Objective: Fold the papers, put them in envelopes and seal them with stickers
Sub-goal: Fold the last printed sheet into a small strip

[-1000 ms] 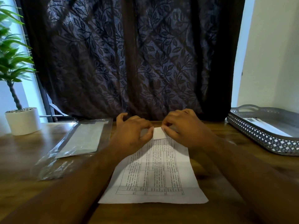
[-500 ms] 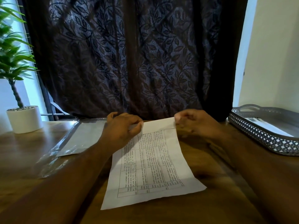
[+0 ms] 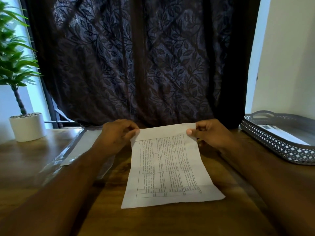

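A white printed paper (image 3: 167, 169) with a table of text lies lengthwise on the wooden table (image 3: 153, 220), its far edge lifted off the wood. My left hand (image 3: 117, 133) pinches the far left corner of the paper. My right hand (image 3: 211, 132) pinches the far right corner, thumb on top. A clear plastic pack of white envelopes (image 3: 81, 147) lies to the left, partly under my left forearm.
A grey perforated tray (image 3: 276, 147) holding a white item sits at the right edge. A white pot (image 3: 27, 126) with a green plant stands at the far left. A dark leaf-patterned curtain (image 3: 136, 65) hangs right behind the table.
My hands moved apart from the middle of the far edge to its two corners. The far edge rose off the table and the paper shifted slightly right.
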